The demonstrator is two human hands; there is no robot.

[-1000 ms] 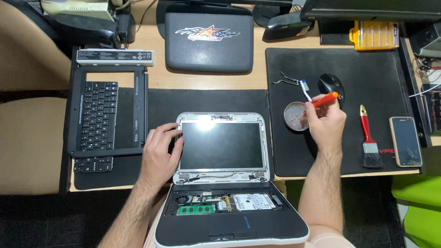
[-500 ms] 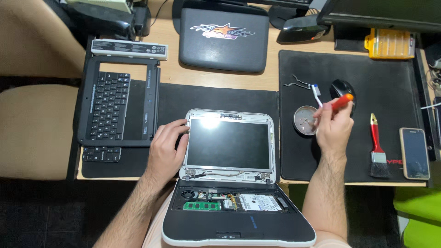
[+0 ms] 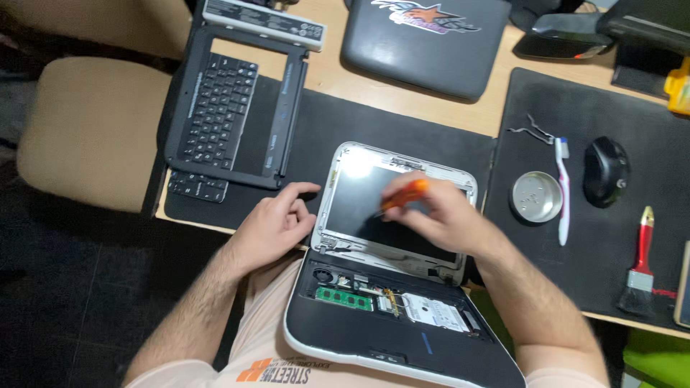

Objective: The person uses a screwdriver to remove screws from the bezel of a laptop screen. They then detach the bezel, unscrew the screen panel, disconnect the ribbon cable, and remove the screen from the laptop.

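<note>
My right hand (image 3: 438, 215): fingers clenched on the orange screwdriver (image 3: 402, 196), over the laptop screen (image 3: 374, 208). My left hand (image 3: 277, 223): fingers released, touching the screen's left edge.

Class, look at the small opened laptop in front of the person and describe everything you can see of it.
The small laptop lies open, its base overhanging the desk edge onto the person's lap. The keyboard panel is off, baring a green memory module, a silver drive and wiring. Its white-framed dark screen lies tilted back on the black mat. The left hand rests against its left edge; the right hand holds an orange-handled screwdriver over the screen.
</note>
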